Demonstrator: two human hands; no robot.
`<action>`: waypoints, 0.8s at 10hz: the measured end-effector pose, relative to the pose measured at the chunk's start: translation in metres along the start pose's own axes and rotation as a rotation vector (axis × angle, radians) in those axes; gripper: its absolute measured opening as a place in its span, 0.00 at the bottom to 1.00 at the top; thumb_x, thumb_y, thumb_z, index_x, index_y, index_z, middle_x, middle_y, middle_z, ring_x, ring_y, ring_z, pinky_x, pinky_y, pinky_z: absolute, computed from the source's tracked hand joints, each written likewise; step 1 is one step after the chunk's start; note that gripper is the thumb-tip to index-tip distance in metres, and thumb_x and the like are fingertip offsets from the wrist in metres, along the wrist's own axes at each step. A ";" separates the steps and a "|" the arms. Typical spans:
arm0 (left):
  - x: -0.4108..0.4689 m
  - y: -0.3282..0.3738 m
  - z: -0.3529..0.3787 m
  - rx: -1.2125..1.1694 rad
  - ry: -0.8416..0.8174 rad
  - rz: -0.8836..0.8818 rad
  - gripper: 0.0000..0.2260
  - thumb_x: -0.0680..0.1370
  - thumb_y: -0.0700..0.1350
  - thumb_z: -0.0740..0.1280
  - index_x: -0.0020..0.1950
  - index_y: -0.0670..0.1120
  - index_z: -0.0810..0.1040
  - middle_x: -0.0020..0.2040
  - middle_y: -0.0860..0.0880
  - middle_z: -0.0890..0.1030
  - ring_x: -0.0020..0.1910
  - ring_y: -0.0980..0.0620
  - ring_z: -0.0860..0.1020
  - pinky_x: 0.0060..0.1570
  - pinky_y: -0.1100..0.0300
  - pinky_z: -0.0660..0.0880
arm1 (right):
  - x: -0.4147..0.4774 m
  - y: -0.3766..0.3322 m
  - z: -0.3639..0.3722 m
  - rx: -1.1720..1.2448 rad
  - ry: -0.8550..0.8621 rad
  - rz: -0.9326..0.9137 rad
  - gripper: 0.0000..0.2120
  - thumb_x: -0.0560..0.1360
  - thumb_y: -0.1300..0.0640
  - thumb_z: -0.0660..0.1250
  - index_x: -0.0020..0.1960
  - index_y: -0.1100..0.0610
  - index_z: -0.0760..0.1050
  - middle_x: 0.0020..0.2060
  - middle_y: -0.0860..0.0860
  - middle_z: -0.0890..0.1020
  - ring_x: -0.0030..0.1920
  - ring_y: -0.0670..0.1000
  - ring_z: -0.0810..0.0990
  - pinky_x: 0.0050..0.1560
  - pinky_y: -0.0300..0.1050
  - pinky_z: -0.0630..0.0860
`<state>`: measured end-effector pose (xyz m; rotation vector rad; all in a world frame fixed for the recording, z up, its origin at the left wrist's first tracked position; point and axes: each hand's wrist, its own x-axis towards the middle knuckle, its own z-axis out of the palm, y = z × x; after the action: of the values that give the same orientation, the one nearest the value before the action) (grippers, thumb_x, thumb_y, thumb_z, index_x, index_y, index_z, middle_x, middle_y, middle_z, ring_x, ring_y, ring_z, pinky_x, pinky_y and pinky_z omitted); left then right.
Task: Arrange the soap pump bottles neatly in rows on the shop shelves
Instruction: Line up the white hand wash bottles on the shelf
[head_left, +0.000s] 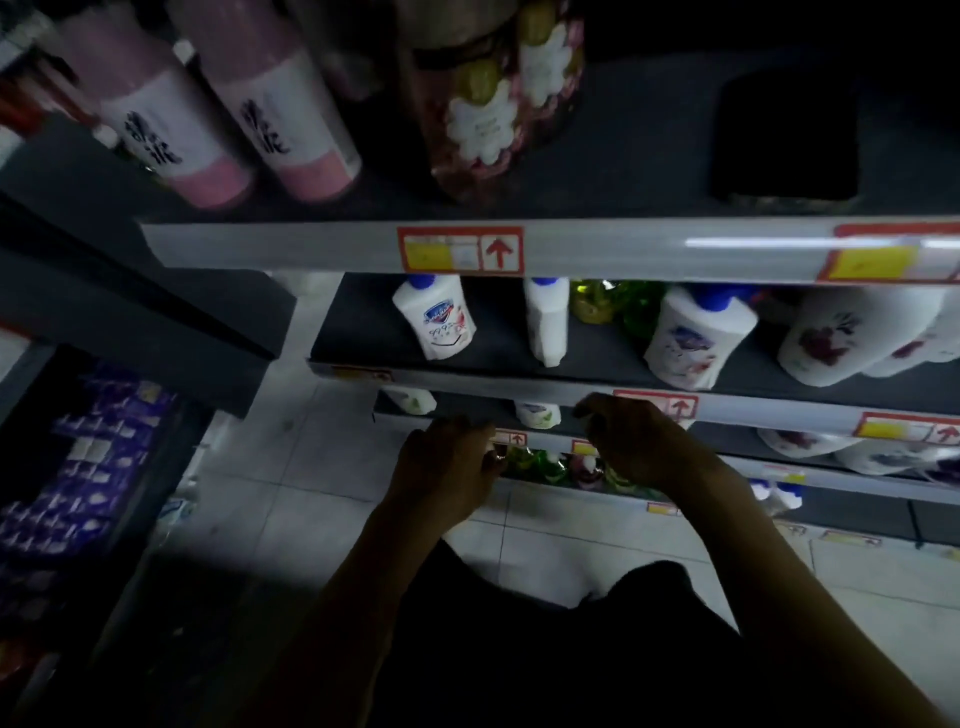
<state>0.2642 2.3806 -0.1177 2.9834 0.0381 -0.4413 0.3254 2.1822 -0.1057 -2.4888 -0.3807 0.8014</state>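
Shelves: We look down on a grey metal shelf unit (623, 249) with several levels, each one stepping lower toward the floor.
Floor: A pale tiled floor (311, 493) lies under the shelves and under our arms.
Side rack: At the left stands a dark rack (179, 457) filled with small purple packets (88, 467).
Top level: Two pink cylinder bottles with white labels (171, 119) stand side by side at the left. A flower-printed bottle (483, 114) is near them, and a flat black object (784, 135) lies well apart at the right.
Second level: The white plastic pump bottles with blue caps (436, 322) stand in a loose line with uneven gaps, and one is turned side-on. Larger white bottles with dark red print (841, 338) crowd together at the right.
Left hand: Our left hand (447, 467) reaches to a lower level, fingers curled at the shelf edge. In this dim light we cannot tell if it grips anything.
Right hand: Our right hand (634, 441) hangs just beside it, fingers bent downward. We cannot tell its grip either.
Small bottles: Small clear green and pink bottles (540, 462) sit on that lower level, between the two hands.
Price tags: Red and yellow price tags (460, 249) are fixed on the shelf fronts.
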 end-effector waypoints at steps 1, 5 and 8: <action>0.023 -0.059 0.030 0.052 -0.039 0.060 0.13 0.80 0.52 0.56 0.60 0.51 0.74 0.59 0.49 0.76 0.57 0.48 0.74 0.53 0.53 0.72 | 0.052 -0.029 0.039 0.000 -0.150 -0.028 0.17 0.81 0.56 0.58 0.68 0.58 0.70 0.65 0.60 0.74 0.64 0.60 0.73 0.52 0.42 0.66; 0.136 -0.167 0.254 0.244 -0.192 0.152 0.14 0.79 0.50 0.60 0.62 0.50 0.74 0.61 0.46 0.78 0.60 0.43 0.76 0.60 0.48 0.70 | 0.215 0.028 0.249 -0.310 -0.214 -0.028 0.22 0.82 0.54 0.56 0.75 0.54 0.61 0.73 0.56 0.66 0.70 0.57 0.68 0.67 0.45 0.64; 0.176 -0.181 0.388 0.470 0.072 0.272 0.08 0.79 0.44 0.59 0.50 0.47 0.77 0.51 0.47 0.80 0.48 0.47 0.78 0.41 0.56 0.65 | 0.257 0.081 0.337 -0.482 -0.021 -0.177 0.17 0.79 0.52 0.57 0.66 0.54 0.71 0.62 0.56 0.76 0.60 0.56 0.75 0.56 0.49 0.72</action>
<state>0.3137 2.5123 -0.5590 3.3834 -0.5294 -0.3484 0.3331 2.3414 -0.5064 -2.8287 -0.8778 0.7297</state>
